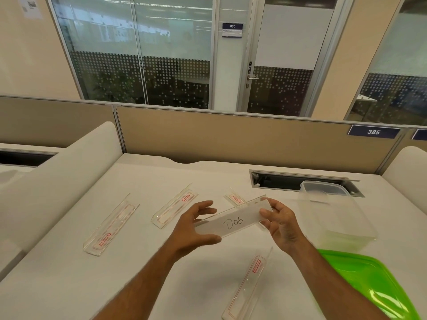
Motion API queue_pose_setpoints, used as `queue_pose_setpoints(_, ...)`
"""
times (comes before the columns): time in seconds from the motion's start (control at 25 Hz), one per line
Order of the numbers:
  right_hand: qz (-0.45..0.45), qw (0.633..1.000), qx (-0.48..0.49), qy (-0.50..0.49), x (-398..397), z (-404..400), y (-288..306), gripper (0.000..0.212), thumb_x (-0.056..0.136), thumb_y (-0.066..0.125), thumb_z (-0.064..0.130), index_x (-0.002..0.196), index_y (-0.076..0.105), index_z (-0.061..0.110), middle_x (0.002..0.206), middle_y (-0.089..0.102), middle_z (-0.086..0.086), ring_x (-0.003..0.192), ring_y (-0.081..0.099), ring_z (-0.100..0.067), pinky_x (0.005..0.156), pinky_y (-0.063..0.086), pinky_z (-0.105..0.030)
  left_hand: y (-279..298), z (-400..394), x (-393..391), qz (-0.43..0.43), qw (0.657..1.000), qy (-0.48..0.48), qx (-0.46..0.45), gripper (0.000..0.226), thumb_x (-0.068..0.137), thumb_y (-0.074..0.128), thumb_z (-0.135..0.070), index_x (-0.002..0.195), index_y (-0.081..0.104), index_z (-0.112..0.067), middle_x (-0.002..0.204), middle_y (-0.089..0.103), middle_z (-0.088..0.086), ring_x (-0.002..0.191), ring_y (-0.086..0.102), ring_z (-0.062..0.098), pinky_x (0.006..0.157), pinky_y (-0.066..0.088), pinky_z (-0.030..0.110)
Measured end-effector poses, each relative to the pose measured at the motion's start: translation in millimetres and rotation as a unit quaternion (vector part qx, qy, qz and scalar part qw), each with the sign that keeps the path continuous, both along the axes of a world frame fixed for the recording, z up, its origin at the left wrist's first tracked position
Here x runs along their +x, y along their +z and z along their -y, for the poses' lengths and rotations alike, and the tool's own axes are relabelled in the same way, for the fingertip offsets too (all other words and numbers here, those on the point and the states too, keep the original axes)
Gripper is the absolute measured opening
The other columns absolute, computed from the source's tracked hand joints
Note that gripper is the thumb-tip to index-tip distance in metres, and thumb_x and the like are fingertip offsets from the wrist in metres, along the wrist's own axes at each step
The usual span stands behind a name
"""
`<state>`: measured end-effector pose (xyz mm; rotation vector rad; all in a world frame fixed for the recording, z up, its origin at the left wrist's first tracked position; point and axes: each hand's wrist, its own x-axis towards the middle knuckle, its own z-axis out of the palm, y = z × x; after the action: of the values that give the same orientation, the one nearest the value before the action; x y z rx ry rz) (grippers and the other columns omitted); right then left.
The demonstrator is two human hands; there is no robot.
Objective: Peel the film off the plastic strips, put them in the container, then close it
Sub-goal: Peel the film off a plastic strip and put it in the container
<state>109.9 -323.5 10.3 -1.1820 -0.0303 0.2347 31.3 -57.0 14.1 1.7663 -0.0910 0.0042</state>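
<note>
Both hands hold one clear plastic strip [233, 221] above the desk; a white face with "DOG" handwritten on it faces me. My left hand [196, 227] grips its left end and my right hand [280, 224] grips its right end. Other clear strips with red-printed film lie on the white desk: one at the left [111, 225], one in the middle [174, 206], a short one [234, 198] partly hidden behind the held strip, and one near me [248, 287]. The clear container [335, 213] stands open at the right. Its green lid [369, 280] lies in front of it.
A cable slot [300, 181] is cut into the desk behind the container. Beige partition panels [231, 135] close off the back of the desk, and white side dividers [64, 172] stand at left and right.
</note>
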Motion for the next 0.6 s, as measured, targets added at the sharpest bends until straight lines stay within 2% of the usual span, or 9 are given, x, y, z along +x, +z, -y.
queue_pose_setpoints(0.12, 0.004, 1.0, 0.006, 0.002, -2.4, 0.7, -2.6, 0.05, 0.069, 0.079, 0.006, 0.116, 0.063, 0.009, 0.109, 0.072, -0.017, 0.101, 0.07, -0.036, 0.077, 0.059, -0.042, -2.2, -5.2, -1.3, 0.003, 0.996, 0.012, -0.088, 0.095, 0.051, 0.093, -0.023, 0.135, 0.05, -0.037, 0.126, 0.066, -0.004, 0.112, 0.064, 0.022, 0.079, 0.061, 0.035)
queue_pose_setpoints(0.24, 0.008, 1.0, 0.008, 0.001, -2.6, 0.8, -2.0, 0.048, 0.071, 0.076, 0.005, 0.116, 0.062, 0.007, 0.109, 0.072, -0.017, 0.101, 0.07, -0.034, 0.078, 0.06, -0.04, -4.4, -5.1, 0.0, 0.001, 0.989, 0.02, -0.144, 0.099, 0.052, 0.089, -0.025, 0.14, 0.045, -0.033, 0.125, 0.067, 0.003, 0.112, 0.064, 0.024, 0.08, 0.059, 0.036)
queue_pose_setpoints(0.36, 0.024, 1.0, -0.014, 0.008, -2.7, 2.3, 1.1, 0.05, 0.067, 0.081, 0.011, 0.113, 0.062, 0.008, 0.109, 0.072, -0.017, 0.102, 0.07, -0.034, 0.077, 0.06, -0.036, -4.6, -5.3, 3.1, -0.005, 0.978, 0.041, -0.206, 0.098, 0.052, 0.086, -0.024, 0.14, 0.045, -0.031, 0.12, 0.068, 0.013, 0.111, 0.065, 0.032, 0.086, 0.057, 0.038)
queue_pose_setpoints(0.48, 0.058, 0.994, -0.083, 0.032, 0.3, 4.7, 9.8, 0.055, 0.064, 0.085, 0.019, 0.113, 0.063, 0.008, 0.109, 0.072, -0.015, 0.104, 0.069, -0.034, 0.081, 0.06, -0.036, -3.9, -6.9, 7.5, -0.012, 0.969, 0.05, -0.241, 0.096, 0.052, 0.083, -0.02, 0.14, 0.045, -0.027, 0.113, 0.072, 0.013, 0.108, 0.066, 0.036, 0.086, 0.058, 0.038)
queue_pose_setpoints(0.6, 0.106, 0.97, -0.212, 0.064, 9.0, 11.1, 29.3, 0.051, 0.061, 0.09, 0.02, 0.106, 0.066, 0.012, 0.104, 0.074, -0.011, 0.101, 0.069, -0.028, 0.086, 0.058, -0.036, -3.5, -9.7, 10.2, -0.024, 0.964, 0.052, -0.26, 0.096, 0.051, 0.083, -0.019, 0.139, 0.046, -0.025, 0.112, 0.072, 0.014, 0.11, 0.065, 0.038, 0.091, 0.057, 0.043)
